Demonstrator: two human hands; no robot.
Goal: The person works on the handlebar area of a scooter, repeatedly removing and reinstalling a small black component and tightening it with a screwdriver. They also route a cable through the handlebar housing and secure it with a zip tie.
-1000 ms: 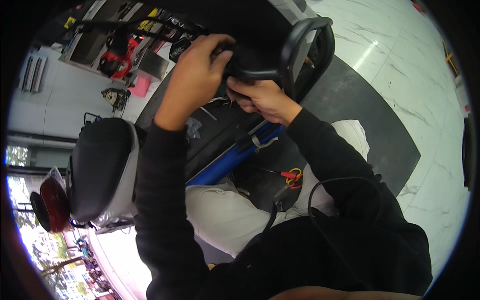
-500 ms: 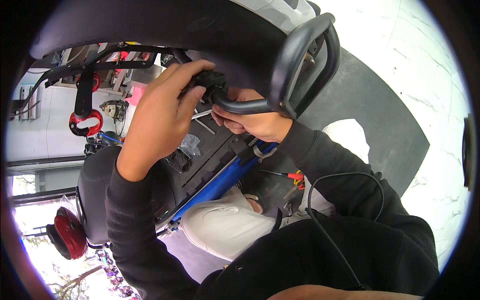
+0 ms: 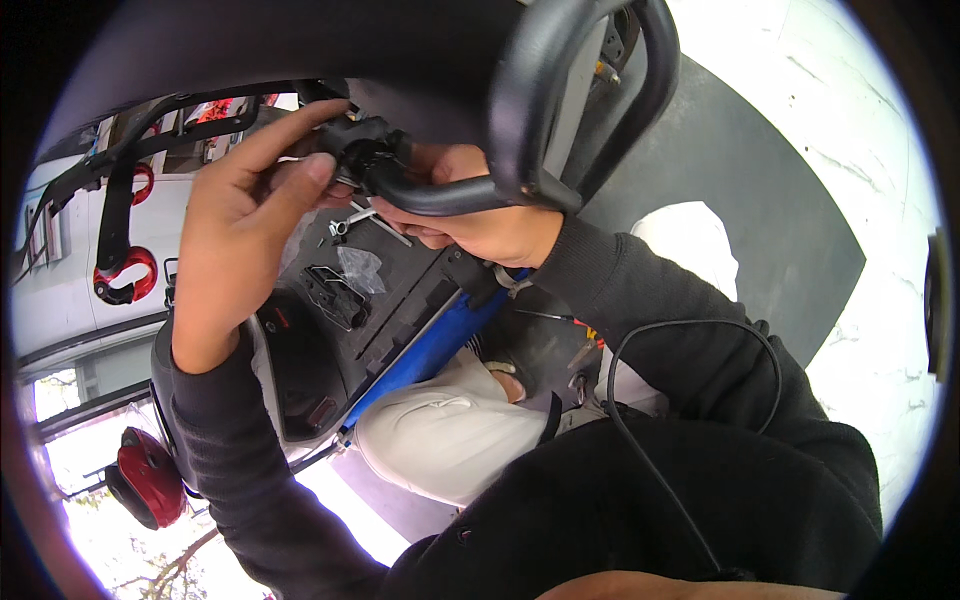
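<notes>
red helmet lower left, blue frame tube, clear plastic bag, red hooks
</notes>
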